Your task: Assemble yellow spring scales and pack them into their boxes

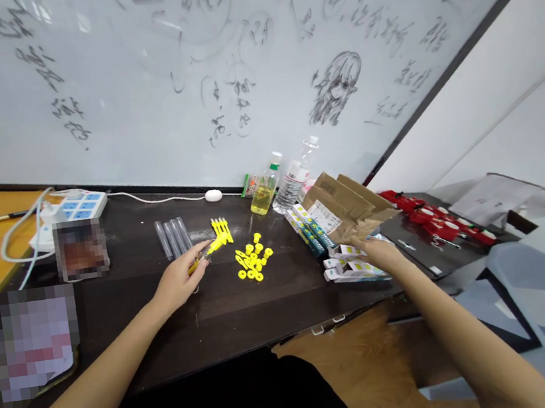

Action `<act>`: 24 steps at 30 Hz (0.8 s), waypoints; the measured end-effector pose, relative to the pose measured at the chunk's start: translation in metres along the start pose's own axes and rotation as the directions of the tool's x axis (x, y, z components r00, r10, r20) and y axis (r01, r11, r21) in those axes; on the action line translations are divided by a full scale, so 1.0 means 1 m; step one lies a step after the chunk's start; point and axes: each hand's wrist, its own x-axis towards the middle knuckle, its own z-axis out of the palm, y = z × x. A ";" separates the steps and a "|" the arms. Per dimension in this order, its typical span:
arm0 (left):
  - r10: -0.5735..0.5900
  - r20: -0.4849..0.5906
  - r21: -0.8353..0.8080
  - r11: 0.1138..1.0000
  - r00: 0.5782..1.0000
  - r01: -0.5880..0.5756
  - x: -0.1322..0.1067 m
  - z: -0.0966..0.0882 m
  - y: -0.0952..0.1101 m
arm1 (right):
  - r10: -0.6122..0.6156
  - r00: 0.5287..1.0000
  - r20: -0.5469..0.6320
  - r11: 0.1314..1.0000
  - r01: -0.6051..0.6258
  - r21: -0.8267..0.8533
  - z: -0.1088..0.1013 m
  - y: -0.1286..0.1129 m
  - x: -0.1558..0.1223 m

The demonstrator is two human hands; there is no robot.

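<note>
Holds a yellow piece pinched in the fingers of the left hand, above the table near loose parts likely grouped for easy reach, and has the right hand at the box by cartons, with fingers too hidden to tell their state.

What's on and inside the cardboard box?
A printed white label shows on the cardboard box, near the right hand. Cardboard covers the inside, so any contents can't be seen.
</note>
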 end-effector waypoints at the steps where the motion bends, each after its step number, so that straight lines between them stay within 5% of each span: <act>1: 0.011 -0.017 0.040 0.999 1.000 -0.010 0.000 -0.001 0.000 | -0.004 1.000 0.000 0.999 0.004 -0.036 -0.006 -0.002 0.000; 6: 0.061 -0.079 0.181 0.982 0.995 -0.046 -0.001 -0.003 -0.001 | -0.098 0.972 -0.212 0.989 0.071 -0.130 -0.056 -0.038 -0.004; 9: 0.175 -0.066 0.239 0.959 0.982 -0.155 -0.004 -0.001 0.000 | -0.207 0.923 -0.325 0.978 0.201 -0.050 -0.085 -0.087 -0.002; 12: 0.327 -0.039 0.274 0.912 0.944 -0.304 -0.006 0.001 0.004 | -0.237 0.899 -0.369 0.923 0.326 0.203 -0.101 -0.155 0.005; 15: 0.405 -0.046 0.342 0.865 0.913 -0.366 -0.007 -0.002 0.004 | -0.279 0.885 -0.373 0.716 0.451 0.533 -0.106 -0.230 0.012; 18: 0.386 -0.166 0.381 0.874 0.908 -0.302 -0.004 -0.009 -0.001 | -0.346 0.830 -0.437 0.461 0.556 0.692 -0.106 -0.293 0.017; 24: 0.229 -0.335 0.243 0.958 0.914 -0.151 0.002 -0.017 -0.012 | -0.339 0.825 -0.451 0.255 0.542 0.801 -0.115 -0.351 0.027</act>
